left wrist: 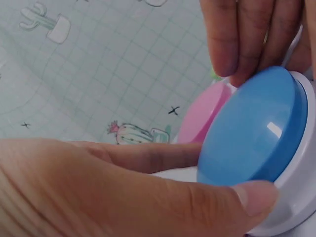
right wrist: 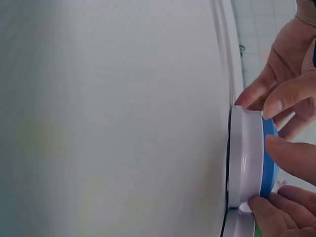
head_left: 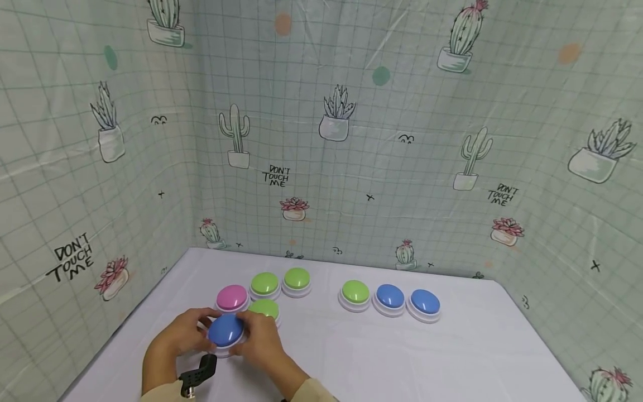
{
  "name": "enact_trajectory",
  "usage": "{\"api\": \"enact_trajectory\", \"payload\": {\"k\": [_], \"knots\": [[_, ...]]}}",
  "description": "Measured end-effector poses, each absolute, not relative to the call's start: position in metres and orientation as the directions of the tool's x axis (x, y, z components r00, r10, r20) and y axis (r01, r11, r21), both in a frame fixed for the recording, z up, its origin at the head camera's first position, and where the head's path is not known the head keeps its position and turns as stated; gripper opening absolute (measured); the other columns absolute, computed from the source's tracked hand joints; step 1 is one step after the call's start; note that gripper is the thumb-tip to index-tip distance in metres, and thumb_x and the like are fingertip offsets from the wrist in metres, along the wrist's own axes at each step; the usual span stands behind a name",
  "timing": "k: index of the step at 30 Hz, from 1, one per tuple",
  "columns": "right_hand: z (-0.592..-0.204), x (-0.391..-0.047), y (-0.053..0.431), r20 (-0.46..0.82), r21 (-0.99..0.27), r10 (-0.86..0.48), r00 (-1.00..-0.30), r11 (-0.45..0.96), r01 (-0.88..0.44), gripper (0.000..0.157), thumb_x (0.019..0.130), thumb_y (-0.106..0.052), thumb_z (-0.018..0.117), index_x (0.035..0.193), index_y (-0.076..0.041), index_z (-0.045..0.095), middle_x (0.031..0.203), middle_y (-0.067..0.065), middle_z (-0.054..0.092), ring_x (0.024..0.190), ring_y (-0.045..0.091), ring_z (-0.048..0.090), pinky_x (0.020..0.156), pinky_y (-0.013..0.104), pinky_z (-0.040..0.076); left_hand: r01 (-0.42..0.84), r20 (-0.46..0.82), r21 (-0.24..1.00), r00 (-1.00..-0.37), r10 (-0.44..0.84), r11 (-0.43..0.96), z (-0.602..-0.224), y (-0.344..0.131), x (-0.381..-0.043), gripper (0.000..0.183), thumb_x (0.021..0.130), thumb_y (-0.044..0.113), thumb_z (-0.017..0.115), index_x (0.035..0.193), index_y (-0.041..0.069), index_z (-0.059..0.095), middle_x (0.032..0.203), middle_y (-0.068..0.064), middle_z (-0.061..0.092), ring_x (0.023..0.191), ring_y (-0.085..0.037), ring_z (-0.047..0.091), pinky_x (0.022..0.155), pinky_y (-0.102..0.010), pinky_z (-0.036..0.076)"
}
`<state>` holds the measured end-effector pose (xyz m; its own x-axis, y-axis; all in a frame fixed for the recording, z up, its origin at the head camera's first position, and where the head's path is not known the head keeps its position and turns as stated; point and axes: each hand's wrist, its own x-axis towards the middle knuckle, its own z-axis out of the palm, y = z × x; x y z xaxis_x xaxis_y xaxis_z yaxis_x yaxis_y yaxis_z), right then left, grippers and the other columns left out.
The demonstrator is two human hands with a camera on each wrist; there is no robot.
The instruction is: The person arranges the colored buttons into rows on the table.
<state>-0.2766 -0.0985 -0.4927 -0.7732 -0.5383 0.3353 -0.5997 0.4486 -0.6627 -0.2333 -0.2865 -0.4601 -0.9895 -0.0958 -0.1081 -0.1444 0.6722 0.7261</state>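
Note:
A dome-topped blue push button [head_left: 226, 330] on a round white base is at the near left of the table. My left hand [head_left: 185, 333] grips its left side, the thumb along the near rim and a finger behind in the left wrist view. My right hand [head_left: 264, 339] holds the opposite side between thumb and fingers. In the right wrist view, the white base [right wrist: 245, 158] stands close on the white tabletop. Right behind it is a pink button [head_left: 232, 297]. A green button [head_left: 264, 309], partly covered by my right hand, sits to the right.
Two more green buttons [head_left: 264, 283] [head_left: 297, 278] stand farther back. To the right, a green button [head_left: 355, 291] and two blue buttons [head_left: 389, 296] [head_left: 425, 302] form a row. A cactus-print curtain [head_left: 321, 167] encloses the white table [head_left: 402, 357] at the back and sides.

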Motion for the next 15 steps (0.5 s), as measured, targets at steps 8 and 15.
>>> {"api": "enact_trajectory", "payload": {"k": [8, 15], "knots": [[-0.494, -0.283, -0.096, 0.321, -0.717, -0.479, -0.817, 0.442, -0.540, 0.053, 0.067, 0.003, 0.096, 0.116, -0.002, 0.076, 0.110, 0.008, 0.079, 0.102, 0.012, 0.074, 0.093, 0.025, 0.060, -0.142, -0.088, 0.707, -0.990, -0.113, 0.693, -0.460, -0.276, -0.238, 0.065, 0.068, -0.005, 0.093, 0.127, -0.005, 0.066, 0.102, -0.012, 0.066, 0.092, -0.029, 0.062, 0.081, -0.049, 0.062], [-0.494, -0.284, -0.091, 0.337, -0.732, -0.462, -0.821, 0.420, -0.537, 0.052, 0.063, 0.005, 0.097, 0.110, -0.002, 0.076, 0.107, 0.008, 0.080, 0.101, 0.014, 0.076, 0.092, 0.024, 0.061, -0.095, -0.044, 0.714, -0.995, -0.091, 0.693, -0.457, -0.268, -0.242, 0.063, 0.067, -0.006, 0.094, 0.124, -0.003, 0.069, 0.096, -0.010, 0.064, 0.090, -0.028, 0.060, 0.078, -0.046, 0.061]]}}
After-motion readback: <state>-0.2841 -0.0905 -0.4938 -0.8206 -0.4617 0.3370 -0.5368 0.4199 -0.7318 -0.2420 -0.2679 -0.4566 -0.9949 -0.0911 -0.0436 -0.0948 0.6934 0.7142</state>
